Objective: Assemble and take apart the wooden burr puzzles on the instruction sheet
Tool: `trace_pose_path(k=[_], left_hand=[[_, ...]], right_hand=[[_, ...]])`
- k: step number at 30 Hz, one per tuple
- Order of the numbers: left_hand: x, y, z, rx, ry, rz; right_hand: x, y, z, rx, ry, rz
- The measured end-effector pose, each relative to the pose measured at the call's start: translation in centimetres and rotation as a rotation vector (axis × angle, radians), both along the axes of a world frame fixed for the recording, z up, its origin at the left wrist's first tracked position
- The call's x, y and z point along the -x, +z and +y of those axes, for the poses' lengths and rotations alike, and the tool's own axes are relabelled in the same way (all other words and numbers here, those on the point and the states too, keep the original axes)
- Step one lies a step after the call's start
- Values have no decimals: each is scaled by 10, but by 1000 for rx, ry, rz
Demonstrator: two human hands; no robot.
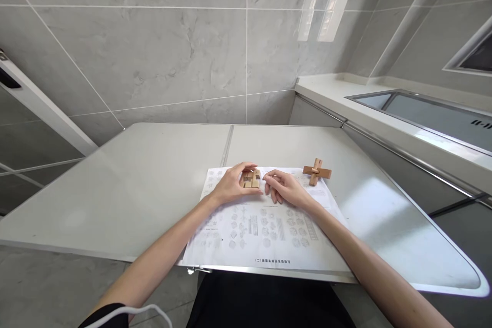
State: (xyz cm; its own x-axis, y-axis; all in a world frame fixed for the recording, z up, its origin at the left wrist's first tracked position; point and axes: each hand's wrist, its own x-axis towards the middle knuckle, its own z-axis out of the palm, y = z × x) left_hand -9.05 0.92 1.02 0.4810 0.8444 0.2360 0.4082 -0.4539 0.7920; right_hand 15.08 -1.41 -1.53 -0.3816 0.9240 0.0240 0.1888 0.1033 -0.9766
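A cluster of small wooden puzzle pieces (251, 179) lies on a printed instruction sheet (265, 236) on the white table (134, 189). My left hand (232, 185) curls round the cluster, fingers over its top and thumb below it. Just to the right of the pieces rests my right hand (282, 188), fingers bent and close together, fingertips almost touching the cluster; I cannot see anything in it. An assembled wooden cross puzzle (316, 171) sits at the sheet's far right corner, apart from both hands.
The table is made of two panels with a seam down the middle (226, 146). A tiled wall rises behind it. A white counter (384, 118) with a steel sink (430, 113) runs along the right. A white cable (126, 311) crosses my left sleeve.
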Motion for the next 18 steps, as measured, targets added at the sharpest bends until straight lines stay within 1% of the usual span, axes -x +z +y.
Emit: trace_pose_path(k=[4,7,12,18], left_hand=[[-15,3,-14,66,-61,-114],[-18,3,-20,105,-80,-158],[-24,3,-28,115,-62,-157],[-33,1,-36,41,-93,-126]], right_hand=[[-3,3,-1,170,163,65],[-4,4,-3,269,238,106],[-3,3,-7,368,293,174],[-1,5,-13,465,349,246]])
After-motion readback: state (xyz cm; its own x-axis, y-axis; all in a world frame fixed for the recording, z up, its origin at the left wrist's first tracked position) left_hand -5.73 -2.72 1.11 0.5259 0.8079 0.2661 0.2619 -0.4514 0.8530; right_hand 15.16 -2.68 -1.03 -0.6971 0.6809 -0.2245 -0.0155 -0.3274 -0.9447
